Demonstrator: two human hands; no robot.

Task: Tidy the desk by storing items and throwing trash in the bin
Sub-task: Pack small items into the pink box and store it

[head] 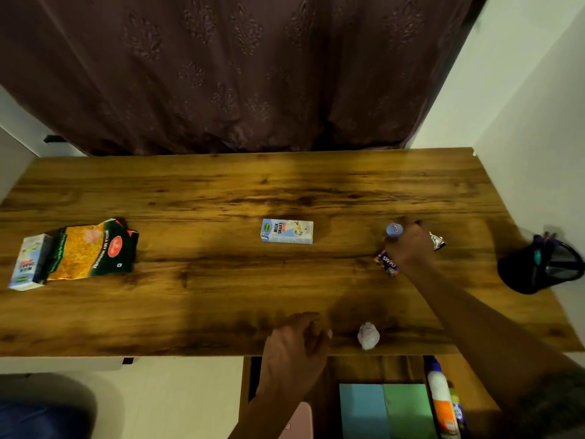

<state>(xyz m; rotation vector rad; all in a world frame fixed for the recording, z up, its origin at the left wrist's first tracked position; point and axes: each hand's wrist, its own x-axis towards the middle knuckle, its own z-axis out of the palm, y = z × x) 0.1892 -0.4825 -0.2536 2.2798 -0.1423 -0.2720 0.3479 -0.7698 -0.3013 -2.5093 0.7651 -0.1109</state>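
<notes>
Your right hand [410, 245] is out on the right part of the wooden desk [221, 191], fingers curled down around a small blue cylinder [394, 230] whose capped end pokes out to the left of your knuckles; it looks like a glue stick, though the label is too blurred to read. A Gems candy packet [386, 263] lies just under the heel of that hand, and a crumpled silver wrapper [437, 240] sits just to its right. Your left hand [294, 346] hangs over the near edge of the desk with loosely curled fingers, holding nothing. A crumpled white paper ball [368, 335] lies near that edge, just right of the left hand.

A milkshake carton [287, 231] lies flat mid-desk. At the far left, a second milkshake carton [28, 263] touches an opened green and yellow snack bag [91, 248]. A black mesh pen holder [543, 267] stands at the right edge.

Below the desk, an open drawer [345, 369] shows blue [362, 410] and green sticky pads [406, 407] beside a white and orange bottle [441, 400].
</notes>
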